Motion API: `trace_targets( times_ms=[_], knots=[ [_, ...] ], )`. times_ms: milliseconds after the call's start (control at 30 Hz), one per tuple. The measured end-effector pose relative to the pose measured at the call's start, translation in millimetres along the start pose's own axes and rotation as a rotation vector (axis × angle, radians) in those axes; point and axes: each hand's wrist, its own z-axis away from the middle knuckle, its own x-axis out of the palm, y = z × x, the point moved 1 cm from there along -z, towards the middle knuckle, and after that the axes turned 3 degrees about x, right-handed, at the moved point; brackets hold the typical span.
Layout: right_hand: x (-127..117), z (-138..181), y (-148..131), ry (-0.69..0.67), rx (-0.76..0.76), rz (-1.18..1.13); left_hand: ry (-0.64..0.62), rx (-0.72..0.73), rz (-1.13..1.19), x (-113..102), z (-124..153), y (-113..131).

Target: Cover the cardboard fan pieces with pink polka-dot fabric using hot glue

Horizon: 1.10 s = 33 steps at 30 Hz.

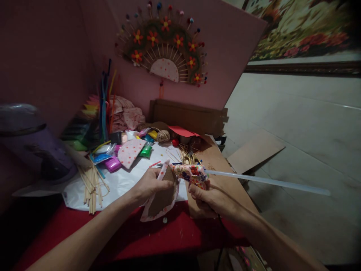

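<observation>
My left hand (153, 186) grips a half-round cardboard piece (162, 195), its brown back facing me and its rim wrapped in pink dotted fabric. In my right hand (205, 194) is a flower-patterned glue gun (191, 172), my fingers wrapped round its handle. A long clear glue stick (267, 181) juts from the gun's rear toward the right. The nozzle end points left at the upper edge of the cardboard piece; whether it touches is hidden. Behind the gun lie gold-handled scissors (190, 158). A second half-round piece (131, 152), dotted fabric side up, rests on packets farther back.
Wooden sticks (93, 190) lie at the left on a white sheet (73, 192). Coloured packets (113, 163) and a ball of twine (163, 136) sit behind. A cardboard sheet (222, 177) covers the right side. A decorated fan (166, 45) hangs above.
</observation>
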Motion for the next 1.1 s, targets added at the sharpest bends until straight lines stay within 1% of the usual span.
trace_targets(
  times_ms=[233,500,833,1100],
  knots=[
    [3.9,2.9,-8.3,-0.017,-0.015,-0.037,-0.011,-0.016,0.008,5.0,2.6,4.0],
    [1.4,0.7,-2.2,-0.045,0.002,-0.018,-0.051,-0.008,-0.018,5.9,2.1,3.3],
    [2.8,-0.8,-0.6,-0.083,0.019,-0.016,-0.058,-0.019,-0.042,6.4,2.7,3.2],
    [2.3,-3.2,1.5,-0.057,0.016,0.016,-0.061,-0.022,-0.103,8.3,2.8,5.2]
  ],
)
